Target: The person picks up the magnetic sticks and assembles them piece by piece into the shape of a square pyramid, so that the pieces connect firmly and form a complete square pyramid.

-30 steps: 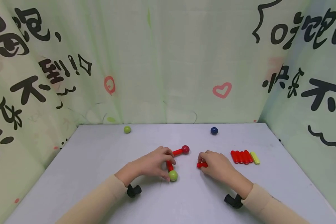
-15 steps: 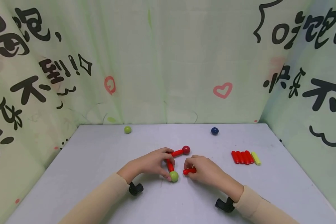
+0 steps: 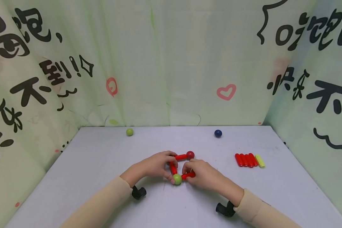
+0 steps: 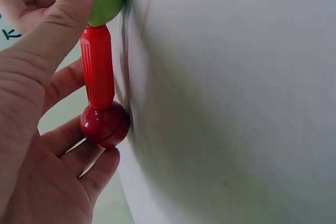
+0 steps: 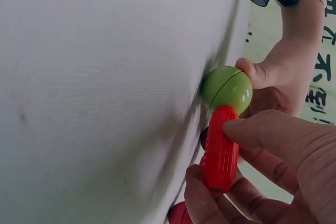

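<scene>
My left hand (image 3: 159,166) holds a toy chain of balls and rods, its thumb on a light green ball (image 3: 177,179) and its fingers at a dark red ball (image 4: 105,124). A red rod (image 4: 97,66) links these two balls. From the far end of the chain, another red rod (image 3: 181,157) runs right to a second dark red ball (image 3: 190,155). My right hand (image 3: 205,174) pinches a loose-ended red rod (image 5: 219,150) between thumb and fingers. The other end of that rod meets the green ball. In the head view, the left fingers hide the chain's corner ball.
Several red rods (image 3: 246,160) lie side by side at the right, with a yellow rod (image 3: 260,161) beside them. Along the back edge of the white table (image 3: 102,145) sit a green ball (image 3: 129,132) and a blue ball (image 3: 218,133). A printed curtain (image 3: 165,63) hangs behind.
My right hand has moved left with its red rod, which now meets the green ball. The far rod and its red ball have swung slightly toward me. My left hand has barely shifted.
</scene>
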The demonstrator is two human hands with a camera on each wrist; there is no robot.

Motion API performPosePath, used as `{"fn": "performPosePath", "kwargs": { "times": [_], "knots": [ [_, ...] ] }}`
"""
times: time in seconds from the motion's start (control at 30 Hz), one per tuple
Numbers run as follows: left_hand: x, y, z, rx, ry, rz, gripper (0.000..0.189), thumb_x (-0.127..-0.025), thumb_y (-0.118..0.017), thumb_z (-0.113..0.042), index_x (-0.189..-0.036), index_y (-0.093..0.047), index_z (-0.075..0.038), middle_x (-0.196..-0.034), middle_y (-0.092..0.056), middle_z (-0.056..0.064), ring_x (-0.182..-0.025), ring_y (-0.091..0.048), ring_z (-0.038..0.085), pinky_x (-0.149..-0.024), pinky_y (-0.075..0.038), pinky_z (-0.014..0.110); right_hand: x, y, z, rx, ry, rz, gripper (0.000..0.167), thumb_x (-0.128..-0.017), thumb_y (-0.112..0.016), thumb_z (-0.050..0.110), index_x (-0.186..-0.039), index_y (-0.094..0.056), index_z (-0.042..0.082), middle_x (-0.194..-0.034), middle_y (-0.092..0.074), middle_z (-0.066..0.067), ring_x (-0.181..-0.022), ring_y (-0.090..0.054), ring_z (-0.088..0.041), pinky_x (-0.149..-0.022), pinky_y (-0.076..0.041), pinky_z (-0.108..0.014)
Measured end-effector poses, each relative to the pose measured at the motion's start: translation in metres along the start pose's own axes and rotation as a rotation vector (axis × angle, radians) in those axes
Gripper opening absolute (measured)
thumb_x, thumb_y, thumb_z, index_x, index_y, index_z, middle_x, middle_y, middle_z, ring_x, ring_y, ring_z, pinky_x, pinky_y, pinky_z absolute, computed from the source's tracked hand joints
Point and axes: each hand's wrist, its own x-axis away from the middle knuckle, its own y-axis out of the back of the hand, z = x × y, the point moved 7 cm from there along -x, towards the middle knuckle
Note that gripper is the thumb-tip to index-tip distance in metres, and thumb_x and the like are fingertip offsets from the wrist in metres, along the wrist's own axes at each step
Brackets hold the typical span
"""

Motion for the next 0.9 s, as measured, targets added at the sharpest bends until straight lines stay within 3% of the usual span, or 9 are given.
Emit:
{"fn": "performPosePath", "kwargs": {
  "times": [0.27,0.47,0.57,0.63,0.77,0.9],
  "knots": [
    [0.002,0.000,-0.005,-0.004,0.019,0.028,0.046,-0.078,-0.089,-0.048,-0.113,-0.069,-0.028,-0.161,-0.042,0.005,-0.146,-0.043,0.025,-0.114,-0.045,0.046,0.000,-0.002,-0.003,-0.007,0.010,0.008,0.016,-0.086,-0.077,0.005,-0.094,-0.070,0.017,-0.089,-0.063,0.005,-0.083,-0.057,-0.015,-0.070,-0.050,-0.024],
    [0.007,0.002,-0.027,-0.109,-0.037,-0.049,0.046,-0.081,-0.085,-0.052,-0.115,-0.071,-0.025,-0.158,-0.044,0.006,-0.144,-0.042,0.024,-0.109,-0.050,0.043,0.002,0.000,-0.004,-0.043,0.020,0.010,0.014,-0.088,-0.077,0.008,-0.096,-0.070,0.017,-0.086,-0.063,0.008,-0.081,-0.058,-0.011,-0.070,-0.052,-0.022],
    [0.009,0.003,-0.040,-0.192,-0.084,-0.100,0.043,-0.082,-0.084,-0.052,-0.112,-0.072,-0.023,-0.141,-0.055,0.002,-0.131,-0.048,0.019,-0.102,-0.051,0.033,0.004,0.004,-0.005,-0.085,0.019,0.011,0.011,-0.090,-0.074,0.008,-0.096,-0.071,0.016,-0.086,-0.064,0.008,-0.079,-0.059,-0.010,-0.068,-0.052,-0.022],
    [0.010,0.003,-0.045,-0.198,-0.089,-0.104,0.040,-0.084,-0.084,-0.049,-0.111,-0.073,-0.022,-0.127,-0.060,-0.001,-0.115,-0.053,0.013,-0.093,-0.052,0.027,0.006,0.008,-0.007,-0.103,0.015,0.008,0.010,-0.091,-0.072,0.007,-0.096,-0.071,0.015,-0.086,-0.065,0.008,-0.078,-0.059,-0.008,-0.068,-0.052,-0.022],
    [0.008,-0.002,-0.046,-0.163,-0.057,-0.055,0.033,-0.086,-0.084,-0.043,-0.108,-0.073,-0.021,-0.108,-0.061,-0.006,-0.086,-0.055,0.003,-0.075,-0.050,0.018,0.009,0.018,-0.015,-0.093,-0.010,-0.013,0.010,-0.092,-0.069,0.005,-0.098,-0.071,0.013,-0.087,-0.065,0.007,-0.079,-0.059,-0.008,-0.070,-0.052,-0.022],
    [0.007,-0.007,-0.042,-0.144,-0.040,-0.010,0.025,-0.088,-0.083,-0.039,-0.105,-0.074,-0.022,-0.097,-0.061,-0.011,-0.080,-0.054,0.002,-0.072,-0.049,0.018,0.012,0.029,-0.029,-0.042,-0.078,-0.051,0.009,-0.093,-0.071,0.008,-0.101,-0.072,0.011,-0.088,-0.065,0.006,-0.081,-0.059,-0.009,-0.070,-0.052,-0.022]
  ]
}}
